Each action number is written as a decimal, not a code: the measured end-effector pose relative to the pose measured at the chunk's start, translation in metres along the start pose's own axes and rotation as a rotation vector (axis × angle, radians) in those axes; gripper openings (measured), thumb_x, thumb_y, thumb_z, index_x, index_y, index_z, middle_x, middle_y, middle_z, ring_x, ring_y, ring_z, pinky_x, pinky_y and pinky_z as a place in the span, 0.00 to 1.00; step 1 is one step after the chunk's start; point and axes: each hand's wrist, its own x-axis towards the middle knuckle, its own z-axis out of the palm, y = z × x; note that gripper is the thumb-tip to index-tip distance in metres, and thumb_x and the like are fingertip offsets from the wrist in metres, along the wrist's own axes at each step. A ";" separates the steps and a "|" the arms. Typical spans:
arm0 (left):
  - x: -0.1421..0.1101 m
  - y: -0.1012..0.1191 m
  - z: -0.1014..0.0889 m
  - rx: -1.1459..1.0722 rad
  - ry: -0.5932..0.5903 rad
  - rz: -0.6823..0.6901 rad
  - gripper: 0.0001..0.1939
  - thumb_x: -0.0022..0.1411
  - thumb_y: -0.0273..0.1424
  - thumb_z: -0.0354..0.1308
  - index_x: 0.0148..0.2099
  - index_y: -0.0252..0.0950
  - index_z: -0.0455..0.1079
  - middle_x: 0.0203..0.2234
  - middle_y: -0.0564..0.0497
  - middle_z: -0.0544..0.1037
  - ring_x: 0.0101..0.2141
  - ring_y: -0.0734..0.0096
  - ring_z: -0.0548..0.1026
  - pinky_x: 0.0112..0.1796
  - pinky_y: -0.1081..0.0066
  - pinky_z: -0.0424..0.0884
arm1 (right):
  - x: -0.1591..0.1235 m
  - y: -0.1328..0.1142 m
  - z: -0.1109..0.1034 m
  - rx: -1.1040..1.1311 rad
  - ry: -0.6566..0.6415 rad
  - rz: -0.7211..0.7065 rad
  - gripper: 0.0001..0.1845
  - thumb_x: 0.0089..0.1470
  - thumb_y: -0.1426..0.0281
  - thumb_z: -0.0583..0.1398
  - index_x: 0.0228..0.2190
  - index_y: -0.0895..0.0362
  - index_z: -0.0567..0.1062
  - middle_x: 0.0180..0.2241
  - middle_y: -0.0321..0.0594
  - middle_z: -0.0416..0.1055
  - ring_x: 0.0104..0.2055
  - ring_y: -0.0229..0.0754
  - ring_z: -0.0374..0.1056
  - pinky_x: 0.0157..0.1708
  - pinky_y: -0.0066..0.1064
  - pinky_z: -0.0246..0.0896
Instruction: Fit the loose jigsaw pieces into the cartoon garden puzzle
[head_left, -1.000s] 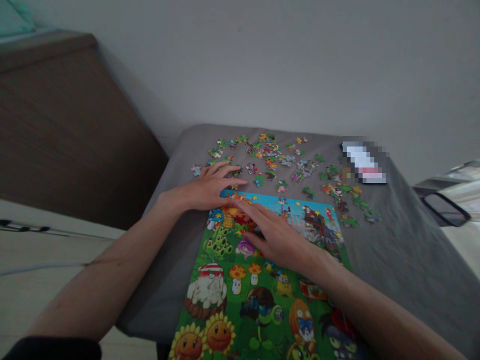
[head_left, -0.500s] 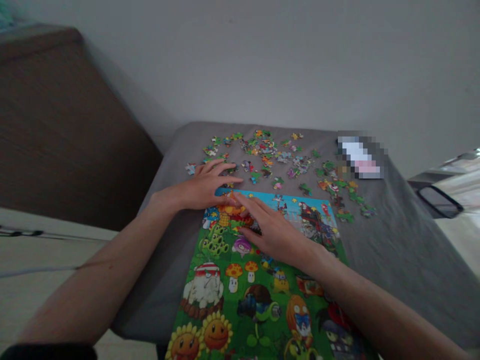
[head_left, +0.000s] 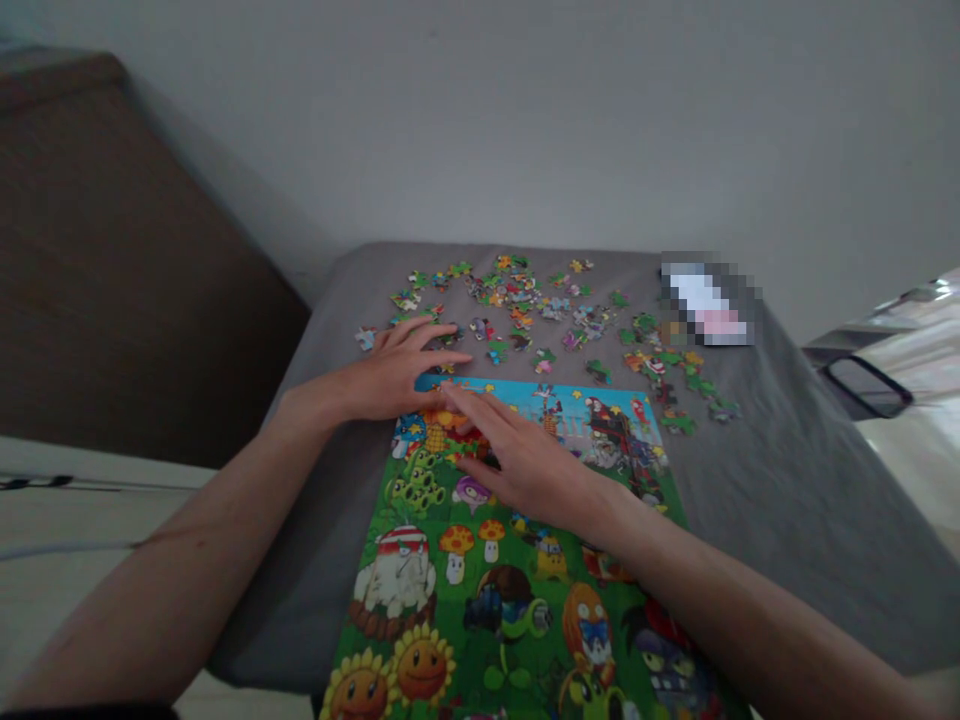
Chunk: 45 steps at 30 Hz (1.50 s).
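Note:
A bright picture sheet [head_left: 442,590] with cartoon sunflowers, mushrooms and other plants lies on the grey cloth, its blue edge at the far side. My left hand [head_left: 401,370] rests at the sheet's far left corner, fingers spread toward the loose puzzle pieces [head_left: 517,285]. Over the upper left of the sheet is my right hand [head_left: 517,445], its fingers stretched out and the thumb apart. Its fingertips come close to the left palm; whether they touch it I cannot tell. I see nothing held in either hand.
Beyond the sheet, loose pieces spread across the grey-covered table [head_left: 795,520]. A phone [head_left: 709,305], blurred out, lies at the back right. A brown wooden cabinet [head_left: 135,260] stands at the left, and a pale wall [head_left: 480,130] rises behind the table.
The whole view has shifted slightly, so everything appears a little further left. Both hands keep nearly the same place on the sheet, with the right fingertips slightly nearer its far edge.

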 end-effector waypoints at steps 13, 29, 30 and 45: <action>-0.001 0.003 -0.002 0.023 -0.011 -0.017 0.29 0.70 0.53 0.56 0.67 0.49 0.69 0.72 0.45 0.56 0.72 0.45 0.48 0.68 0.42 0.48 | -0.006 0.009 -0.010 -0.009 0.031 -0.007 0.43 0.62 0.75 0.61 0.72 0.46 0.51 0.68 0.46 0.63 0.69 0.51 0.61 0.67 0.54 0.60; 0.000 0.006 -0.003 0.025 -0.026 -0.031 0.29 0.71 0.54 0.55 0.68 0.50 0.68 0.73 0.46 0.55 0.72 0.45 0.46 0.68 0.42 0.48 | -0.007 0.010 -0.012 -0.043 0.004 0.021 0.40 0.63 0.72 0.61 0.71 0.52 0.53 0.67 0.50 0.63 0.69 0.53 0.61 0.67 0.53 0.61; 0.000 0.006 -0.003 0.024 -0.026 -0.034 0.29 0.70 0.53 0.56 0.68 0.50 0.68 0.73 0.46 0.55 0.72 0.45 0.46 0.68 0.42 0.48 | -0.007 0.010 -0.012 -0.041 0.007 0.017 0.40 0.63 0.73 0.61 0.71 0.51 0.53 0.67 0.49 0.63 0.69 0.53 0.61 0.67 0.53 0.61; 0.000 0.004 -0.002 0.001 -0.001 -0.012 0.28 0.70 0.53 0.57 0.67 0.51 0.69 0.72 0.47 0.57 0.72 0.44 0.49 0.68 0.41 0.48 | -0.004 0.006 -0.014 -0.036 -0.008 -0.018 0.39 0.63 0.75 0.60 0.71 0.52 0.54 0.70 0.49 0.60 0.71 0.51 0.57 0.68 0.52 0.59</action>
